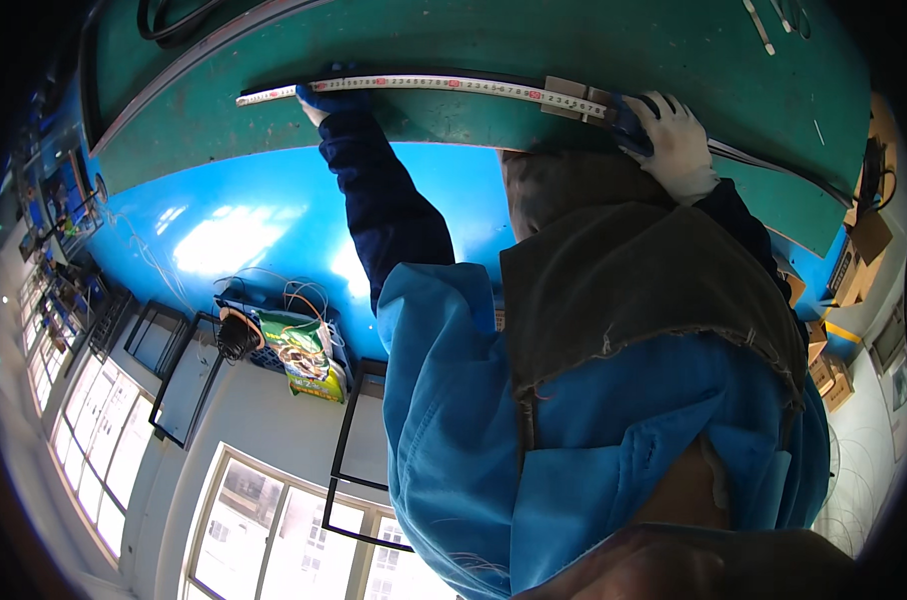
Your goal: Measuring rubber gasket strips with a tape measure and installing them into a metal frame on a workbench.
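One white measuring tape (494,89), stretched along one dark strip (474,76) on one green table (424,30). Two gloved hands: left hand (326,103), curled around the tape near one end; right hand (676,148), half-curled at the other, grip unclear.

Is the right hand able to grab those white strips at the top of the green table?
Probably yes: only bare green table shows between the right hand and the white strips. It's at one end of the tape measure, though, so it might have to leave that first.
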`<state>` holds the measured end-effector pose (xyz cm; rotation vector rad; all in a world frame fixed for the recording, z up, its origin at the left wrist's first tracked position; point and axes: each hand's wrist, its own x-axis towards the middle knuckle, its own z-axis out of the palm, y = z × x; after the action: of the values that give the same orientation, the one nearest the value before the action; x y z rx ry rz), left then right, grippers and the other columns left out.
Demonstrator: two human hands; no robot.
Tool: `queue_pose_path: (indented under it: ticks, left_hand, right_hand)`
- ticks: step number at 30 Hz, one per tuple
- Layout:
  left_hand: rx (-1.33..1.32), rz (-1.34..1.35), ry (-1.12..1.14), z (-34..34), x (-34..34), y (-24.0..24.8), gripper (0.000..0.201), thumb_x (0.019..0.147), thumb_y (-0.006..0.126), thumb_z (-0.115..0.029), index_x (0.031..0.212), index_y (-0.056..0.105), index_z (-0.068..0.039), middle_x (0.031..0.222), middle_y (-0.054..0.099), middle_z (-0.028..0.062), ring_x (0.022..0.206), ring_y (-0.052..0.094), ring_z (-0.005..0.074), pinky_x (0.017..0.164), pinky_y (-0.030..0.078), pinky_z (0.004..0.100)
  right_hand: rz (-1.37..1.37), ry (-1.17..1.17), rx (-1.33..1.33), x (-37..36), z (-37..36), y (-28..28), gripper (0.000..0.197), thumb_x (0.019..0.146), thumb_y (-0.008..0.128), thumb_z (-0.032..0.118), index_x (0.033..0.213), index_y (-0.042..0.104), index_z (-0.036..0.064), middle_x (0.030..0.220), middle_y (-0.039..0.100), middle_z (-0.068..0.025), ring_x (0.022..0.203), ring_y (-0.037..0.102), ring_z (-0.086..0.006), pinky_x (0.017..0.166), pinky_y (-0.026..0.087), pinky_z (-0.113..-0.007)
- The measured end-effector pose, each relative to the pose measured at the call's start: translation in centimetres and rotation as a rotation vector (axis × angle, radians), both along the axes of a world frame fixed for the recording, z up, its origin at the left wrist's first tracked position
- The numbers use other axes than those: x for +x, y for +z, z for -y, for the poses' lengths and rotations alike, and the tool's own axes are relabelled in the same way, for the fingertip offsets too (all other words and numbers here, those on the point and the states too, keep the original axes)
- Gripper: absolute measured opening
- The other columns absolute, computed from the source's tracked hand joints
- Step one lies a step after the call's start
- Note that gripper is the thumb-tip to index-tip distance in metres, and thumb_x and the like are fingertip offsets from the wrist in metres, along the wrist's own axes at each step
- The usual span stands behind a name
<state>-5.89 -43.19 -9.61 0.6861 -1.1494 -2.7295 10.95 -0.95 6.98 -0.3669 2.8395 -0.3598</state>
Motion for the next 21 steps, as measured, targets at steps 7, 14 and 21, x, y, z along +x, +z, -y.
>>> queue_pose_path:
  ticks: [7,14,21]
  left_hand:
    - [-0.006,-0.004,0.063,-0.9,0.5,0.9,0.041,0.083,0.042,-0.049,0.093,0.059,-0.013,0.083,0.061,0.0050,0.076,0.057,0.0242,0.070,0.048,0.0456]
    - [-0.034,-0.036,0.057,-2.7,0.5,1.9,0.038,0.083,0.043,-0.042,0.097,0.056,-0.009,0.088,0.059,0.0067,0.079,0.056,0.0249,0.071,0.049,0.0446]
    - [-0.093,-0.008,0.023,-1.5,1.1,1.4,0.038,0.084,0.044,-0.043,0.094,0.058,-0.009,0.089,0.060,0.0089,0.081,0.057,0.0262,0.076,0.050,0.0434]
  right_hand:
    - [0.005,-0.023,-0.004,0.1,-0.1,-0.3,0.059,0.069,0.071,0.024,0.122,0.048,0.0113,0.113,0.051,-0.0106,0.106,0.050,-0.0314,0.088,0.043,-0.042]
    - [0.016,-0.051,0.004,0.5,-0.7,-1.0,0.060,0.068,0.072,0.024,0.122,0.047,0.0108,0.113,0.051,-0.0111,0.106,0.050,-0.0319,0.088,0.043,-0.042]
    - [0.003,-0.038,-0.034,0.3,-0.5,-0.7,0.059,0.070,0.071,0.026,0.122,0.048,0.0112,0.111,0.053,-0.0117,0.105,0.052,-0.0317,0.089,0.043,-0.042]
